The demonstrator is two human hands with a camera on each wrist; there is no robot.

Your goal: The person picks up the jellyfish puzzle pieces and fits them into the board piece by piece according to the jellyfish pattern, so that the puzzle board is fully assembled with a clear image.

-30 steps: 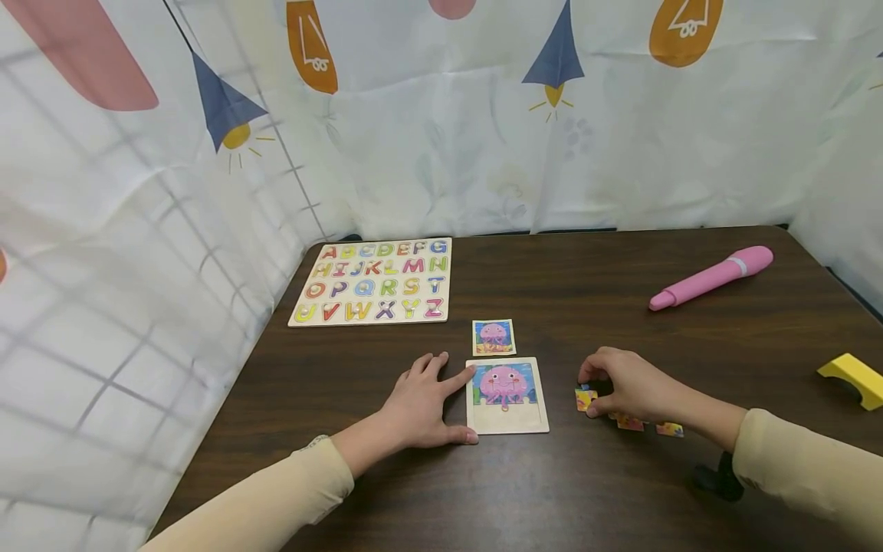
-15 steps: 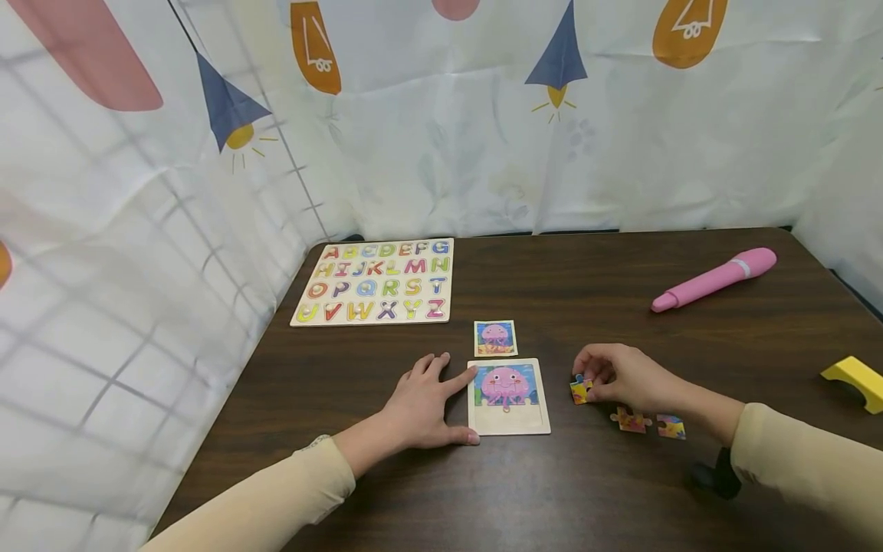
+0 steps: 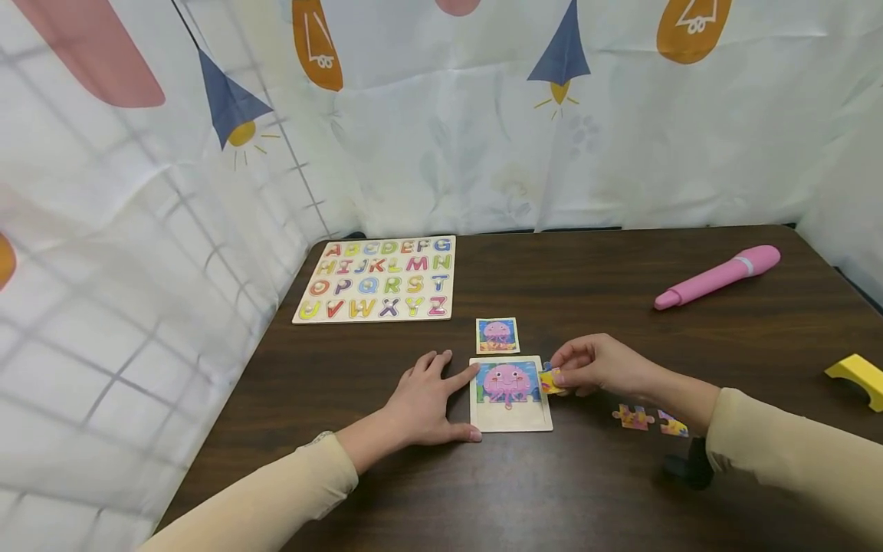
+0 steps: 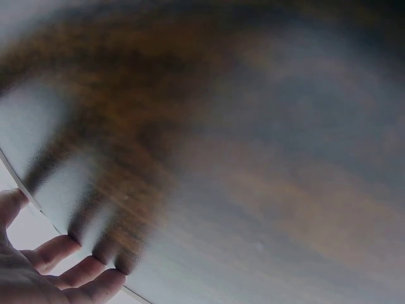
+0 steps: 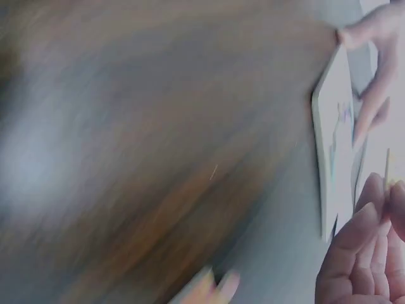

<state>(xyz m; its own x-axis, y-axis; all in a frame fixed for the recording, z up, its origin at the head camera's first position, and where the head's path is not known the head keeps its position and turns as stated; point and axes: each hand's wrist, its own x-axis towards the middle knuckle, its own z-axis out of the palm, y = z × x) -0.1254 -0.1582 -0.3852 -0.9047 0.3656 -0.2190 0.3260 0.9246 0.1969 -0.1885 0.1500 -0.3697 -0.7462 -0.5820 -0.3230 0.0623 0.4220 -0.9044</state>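
Note:
A jigsaw board (image 3: 511,418) with a pink jellyfish picture lies on the table, its upper part filled and its lower strip bare wood. My left hand (image 3: 429,402) is spread along the board's left edge, the index finger and thumb touching it. Between thumb and fingers my right hand (image 3: 607,366) pinches a yellow jigsaw piece (image 3: 549,381) with a blue tab, at the board's right edge. In the right wrist view the piece shows only as a thin edge. Two loose pieces, an orange-red one (image 3: 632,417) and a yellow and purple one (image 3: 672,425), lie below the right forearm.
Above the board lies a small jellyfish picture card (image 3: 497,336). An alphabet board (image 3: 376,277) sits at the back left. A pink pen-like stick (image 3: 717,277) lies at the back right, and a yellow arch block (image 3: 858,380) near the right edge. Patterned curtains surround the table.
The right hand has lifted the yellow jigsaw piece and carried it left to the board's right edge, uncovering the two loose pieces. My left hand has stayed on the board.

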